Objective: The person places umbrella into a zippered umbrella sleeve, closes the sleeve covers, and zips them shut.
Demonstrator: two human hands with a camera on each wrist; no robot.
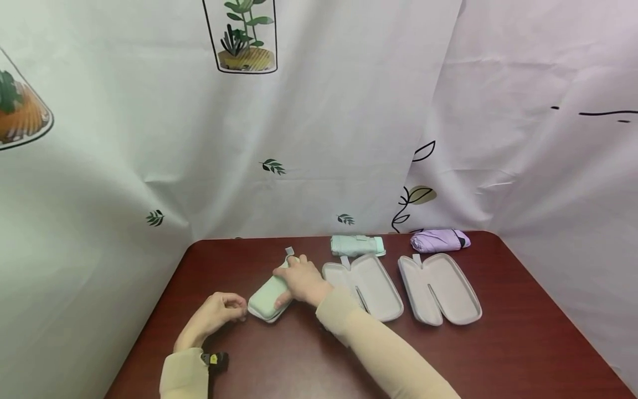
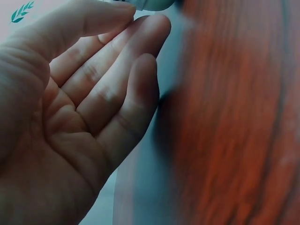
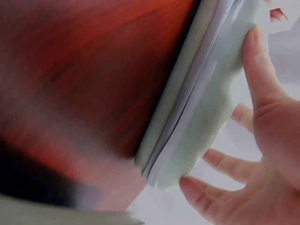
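A mint-green hard-shell zip case (image 1: 269,295) lies closed and slanted on the table, a small loop (image 1: 289,251) at its far end. My right hand (image 1: 303,281) holds it from above, thumb on the near side and fingers spread towards the far end. In the right wrist view, the zip seam of the case (image 3: 201,112) runs along its side, and the fingertips press the lid. My left hand (image 1: 217,316) is at the case's near left corner. In the left wrist view, its thumb and index finger (image 2: 105,18) pinch at the case's edge; the zipper pull between them is mostly hidden.
Two pale cases, a left one (image 1: 381,288) and a right one (image 1: 456,291), lie unzipped and spread flat to the right. Behind them are a light green folded umbrella (image 1: 355,245) and a purple folded umbrella (image 1: 437,241). A patterned cloth (image 1: 309,122) hangs behind the table.
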